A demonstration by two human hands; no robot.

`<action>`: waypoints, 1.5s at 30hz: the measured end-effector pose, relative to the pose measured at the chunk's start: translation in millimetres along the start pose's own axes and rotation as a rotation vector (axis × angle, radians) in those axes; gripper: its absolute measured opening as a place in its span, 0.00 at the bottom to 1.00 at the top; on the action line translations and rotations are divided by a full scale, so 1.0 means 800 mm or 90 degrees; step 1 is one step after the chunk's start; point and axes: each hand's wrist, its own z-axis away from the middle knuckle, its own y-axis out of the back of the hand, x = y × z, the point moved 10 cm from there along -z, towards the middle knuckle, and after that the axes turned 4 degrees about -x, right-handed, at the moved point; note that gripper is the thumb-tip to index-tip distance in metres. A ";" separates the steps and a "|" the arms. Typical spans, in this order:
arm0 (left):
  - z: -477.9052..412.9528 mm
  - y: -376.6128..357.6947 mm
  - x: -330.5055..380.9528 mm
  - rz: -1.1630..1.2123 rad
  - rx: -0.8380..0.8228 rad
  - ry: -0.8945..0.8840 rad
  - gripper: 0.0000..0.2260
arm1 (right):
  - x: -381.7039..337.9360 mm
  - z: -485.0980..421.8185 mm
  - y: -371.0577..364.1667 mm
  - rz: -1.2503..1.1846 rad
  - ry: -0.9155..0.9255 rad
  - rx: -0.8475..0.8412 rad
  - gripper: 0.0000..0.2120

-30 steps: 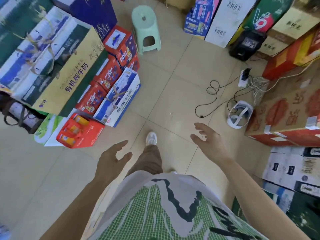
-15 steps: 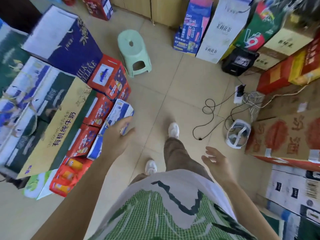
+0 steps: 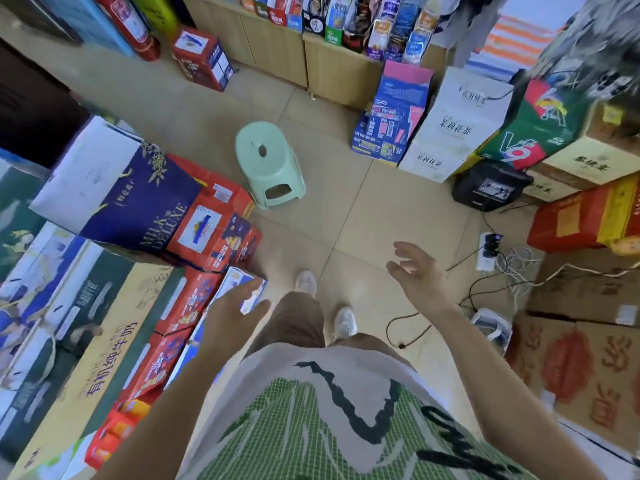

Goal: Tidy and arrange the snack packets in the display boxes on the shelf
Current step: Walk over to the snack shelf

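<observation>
Green stool (image 3: 268, 164) on tiled floor (image 3: 363, 216); power strip (image 3: 487, 249) right.

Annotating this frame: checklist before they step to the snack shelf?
1. Left hand free: ok, open, empty.
2. Right hand free: ok, open, empty.
3. Path to shelf: not ok, stool stands between feet and shelf.
4. Cables clear of feet: ok, they lie right of the shoes.
5. Packets within reach: not ok, they sit across the floor.
6. Packets' order: cannot tell, blurred.
</observation>
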 end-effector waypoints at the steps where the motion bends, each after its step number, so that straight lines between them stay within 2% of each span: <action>1: -0.017 0.006 0.006 0.004 -0.005 0.003 0.19 | -0.021 -0.023 0.005 0.006 0.010 0.002 0.19; 5: -0.109 0.034 0.037 0.007 -0.018 0.008 0.15 | -0.086 -0.117 0.013 0.019 0.026 0.009 0.18; 8: -0.189 0.059 0.079 0.026 -0.034 -0.011 0.18 | -0.122 -0.179 0.011 0.032 0.010 0.011 0.18; 12: -0.293 0.099 0.168 0.016 -0.027 -0.072 0.21 | -0.153 -0.242 0.021 0.048 -0.028 0.008 0.18; 16: -0.391 0.132 0.268 -0.015 -0.018 -0.141 0.17 | -0.166 -0.299 0.056 0.063 -0.075 0.019 0.17; 19: -0.458 0.155 0.332 -0.028 -0.007 -0.143 0.17 | -0.175 -0.347 0.088 0.067 -0.100 0.026 0.16; 22: -0.530 0.162 0.386 -0.054 -0.023 -0.146 0.24 | -0.189 -0.417 0.118 0.062 -0.116 0.028 0.18; 24: -0.575 0.158 0.418 -0.074 -0.042 -0.145 0.22 | -0.207 -0.470 0.136 0.072 -0.111 0.021 0.19; 26: -0.612 0.155 0.441 -0.123 -0.040 -0.136 0.19 | -0.230 -0.523 0.153 0.109 -0.095 0.013 0.21; 31: -0.691 0.173 0.475 -0.199 -0.025 -0.063 0.21 | -0.344 -0.642 0.181 0.214 -0.013 -0.037 0.24; 39: -0.812 0.245 0.491 -0.085 0.000 -0.003 0.19 | -0.520 -0.795 0.163 0.241 0.062 -0.089 0.23; 43: -0.918 0.276 0.518 -0.041 -0.016 -0.047 0.17 | -0.551 -0.864 0.140 0.267 0.047 -0.091 0.20; 45: -0.979 0.290 0.544 -0.047 -0.051 -0.078 0.18 | -0.563 -0.892 0.131 0.275 0.002 -0.078 0.19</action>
